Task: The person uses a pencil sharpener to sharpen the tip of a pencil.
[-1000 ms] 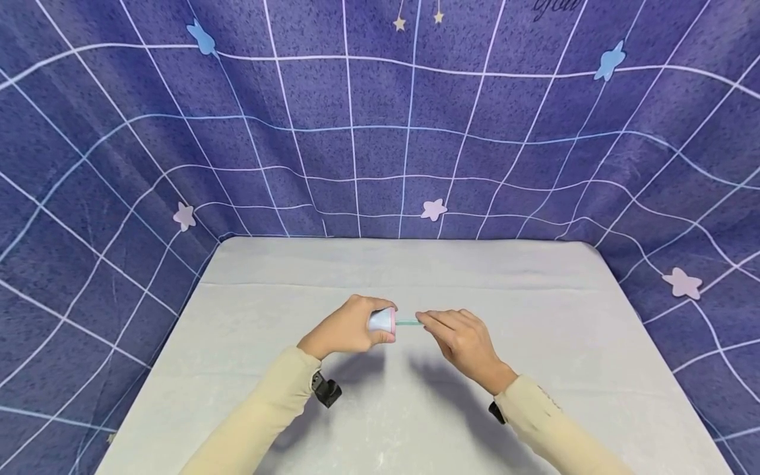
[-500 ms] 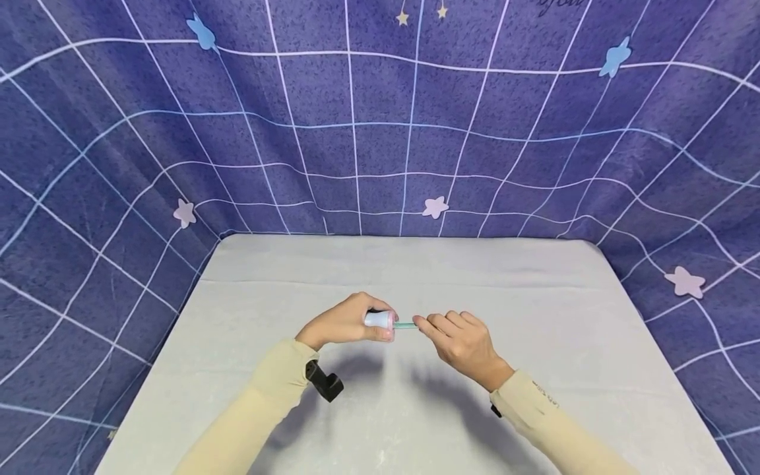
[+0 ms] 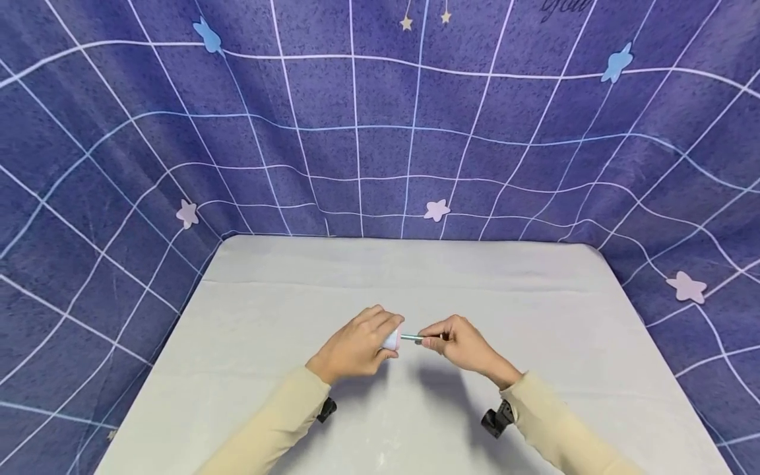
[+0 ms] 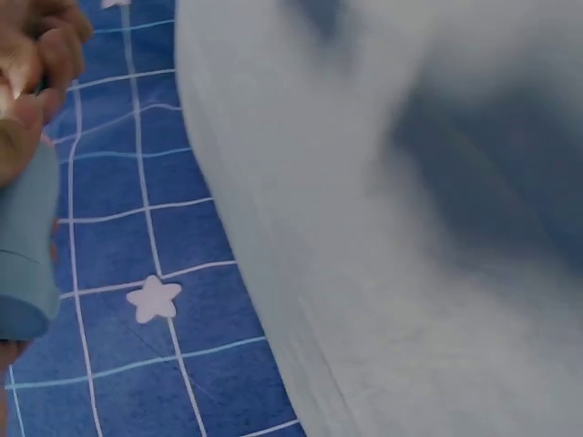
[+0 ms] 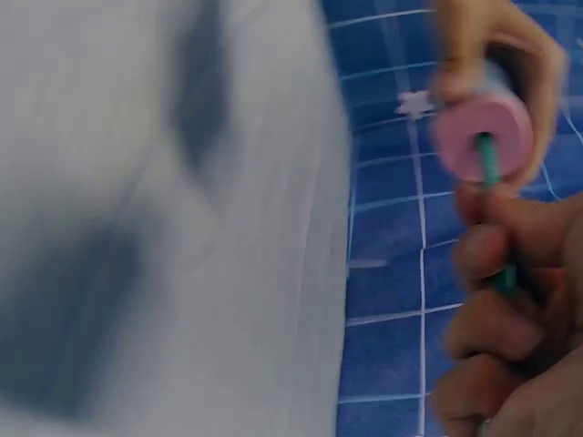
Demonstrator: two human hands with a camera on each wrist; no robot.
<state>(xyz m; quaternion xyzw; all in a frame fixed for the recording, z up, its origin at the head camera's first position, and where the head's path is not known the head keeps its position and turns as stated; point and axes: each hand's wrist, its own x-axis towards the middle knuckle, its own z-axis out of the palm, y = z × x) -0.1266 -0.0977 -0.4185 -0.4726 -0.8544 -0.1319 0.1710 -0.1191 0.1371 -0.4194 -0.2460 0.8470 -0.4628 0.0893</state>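
Note:
My left hand (image 3: 359, 344) grips a small pencil sharpener (image 3: 391, 340), a light blue cylinder with a pink end. In the right wrist view, the sharpener's pink face (image 5: 457, 138) has a round hole in its middle. A green pencil (image 3: 411, 337) enters that hole, lying roughly level. My right hand (image 3: 466, 344) pinches the pencil between thumb and fingers, a short way from the pink face. The left wrist view catches the blue body (image 4: 27, 232) at its left edge. The pencil's inserted tip is hidden inside, and my right fingers cover much of its other end.
Both hands are held above a table with a pale cloth (image 3: 285, 290). A blue-purple curtain (image 3: 380, 152) with grid lines and stars hangs behind and at both sides. Black wrist cameras (image 3: 497, 419) sit under the cuffs. Shadows fall on the cloth.
The right hand has turned over and now pinches the pencil with its thumb showing. The left hand has rolled, so its back covers more of the sharpener. Both sit slightly lower in view.

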